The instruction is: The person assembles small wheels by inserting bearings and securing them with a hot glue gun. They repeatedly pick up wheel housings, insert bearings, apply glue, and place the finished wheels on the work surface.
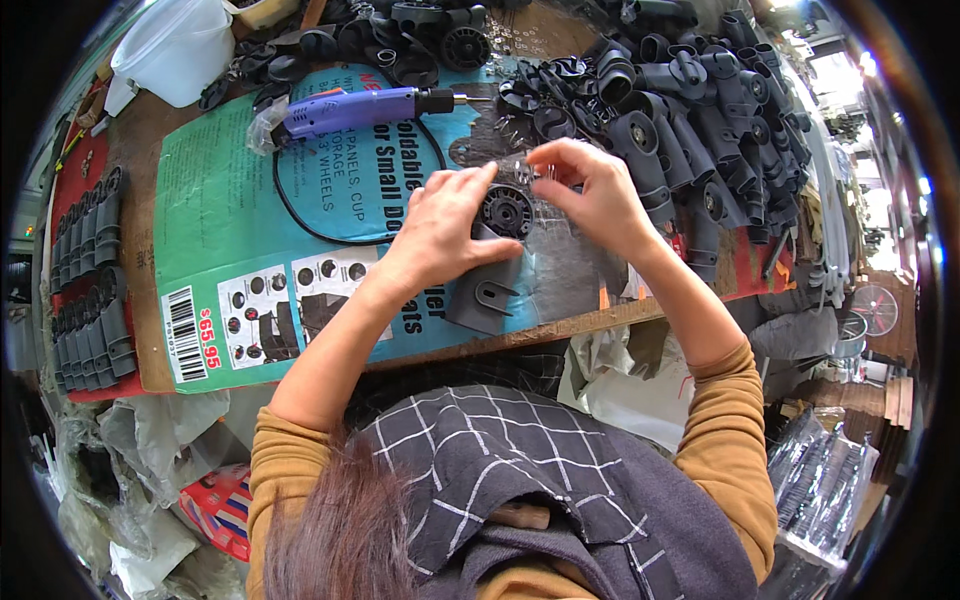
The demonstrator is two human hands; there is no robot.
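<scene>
Near the front middle of the bench lies a dark grey plastic fitting with a round ribbed hub (507,212) and a flat slotted plate (478,300). My left hand (437,228) grips it from the left, thumb across the part below the hub and fingers on the far side. My right hand (597,195) is just right of the hub, thumb and index finger curled together at a small shiny metal piece (524,173), perhaps a spring. Its exact shape is too small to make out. Beyond the hands lies a purple electric screwdriver (360,112), its bit pointing right.
Dark grey plastic fittings (690,120) are heaped at the right, with small black parts and metal springs (512,132) beside them. More black parts (400,45) and a white tub (175,50) stand at the back. Fittings stand in rows (95,330) at the left. Printed cardboard (215,200) covers the bench.
</scene>
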